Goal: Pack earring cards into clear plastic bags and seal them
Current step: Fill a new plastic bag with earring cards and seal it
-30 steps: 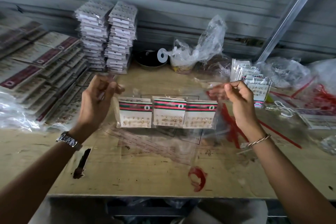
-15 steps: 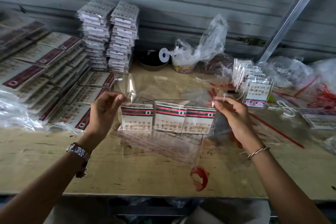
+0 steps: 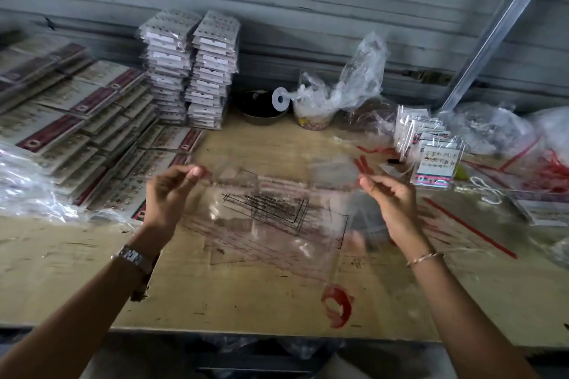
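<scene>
A clear plastic bag [image 3: 277, 212] with black printed text is stretched over the wooden table [image 3: 215, 295] between both hands. My left hand [image 3: 171, 194] pinches its upper left edge between thumb and fingertips. My right hand [image 3: 389, 198] pinches the upper right edge the same way. The bag is smeared by motion. The earring cards inside it show only as a faint reddish band [image 3: 286, 183] along its top.
Rows of earring cards [image 3: 77, 120] cover the table's left side, beside loose plastic [image 3: 27, 191]. Two tall stacks of packed cards [image 3: 191, 71] stand at the back. A dark bowl [image 3: 261, 108], a plastic-lined cup [image 3: 314, 120], bagged cards [image 3: 431, 151] and red strips [image 3: 468, 224] lie back right.
Both hands have come lower and a little farther apart with the bag. The three striped cards, sharp before, are now a blur inside the moving bag.
</scene>
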Demonstrator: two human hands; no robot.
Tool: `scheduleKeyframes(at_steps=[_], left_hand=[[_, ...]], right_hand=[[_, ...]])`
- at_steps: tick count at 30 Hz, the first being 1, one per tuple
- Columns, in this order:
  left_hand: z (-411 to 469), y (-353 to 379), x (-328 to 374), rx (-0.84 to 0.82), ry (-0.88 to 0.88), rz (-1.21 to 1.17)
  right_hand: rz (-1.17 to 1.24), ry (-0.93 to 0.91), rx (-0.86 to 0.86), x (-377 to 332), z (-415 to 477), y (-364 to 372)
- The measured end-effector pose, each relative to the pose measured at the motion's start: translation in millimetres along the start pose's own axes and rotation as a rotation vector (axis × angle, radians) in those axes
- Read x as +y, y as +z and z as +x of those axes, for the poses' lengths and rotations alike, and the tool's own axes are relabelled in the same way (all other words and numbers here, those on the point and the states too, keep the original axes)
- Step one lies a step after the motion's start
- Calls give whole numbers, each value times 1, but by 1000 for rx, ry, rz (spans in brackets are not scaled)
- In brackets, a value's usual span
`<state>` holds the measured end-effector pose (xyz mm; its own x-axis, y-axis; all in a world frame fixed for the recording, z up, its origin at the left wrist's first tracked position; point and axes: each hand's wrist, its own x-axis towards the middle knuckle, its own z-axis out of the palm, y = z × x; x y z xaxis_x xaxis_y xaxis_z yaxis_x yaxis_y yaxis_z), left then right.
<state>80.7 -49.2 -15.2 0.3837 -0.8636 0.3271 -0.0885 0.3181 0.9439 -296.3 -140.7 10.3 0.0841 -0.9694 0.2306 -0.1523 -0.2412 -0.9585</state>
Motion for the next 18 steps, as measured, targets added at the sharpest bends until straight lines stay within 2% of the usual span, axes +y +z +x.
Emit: scheduleKeyframes(at_steps=[4,8,12,18], left_hand=[[-25,-10,-20,6,-20,90],[-37,-8,-25,26,-31,40],[-38,-1,-23,34,21,-6],[-32,11,-16,120,21,-85]], right_hand=[[3,55,-47,21,-35,-3],[-7,54,35,29,-50,6],[13,-55,146,24,-51,18],[-68,-113,192,21,-46,28]])
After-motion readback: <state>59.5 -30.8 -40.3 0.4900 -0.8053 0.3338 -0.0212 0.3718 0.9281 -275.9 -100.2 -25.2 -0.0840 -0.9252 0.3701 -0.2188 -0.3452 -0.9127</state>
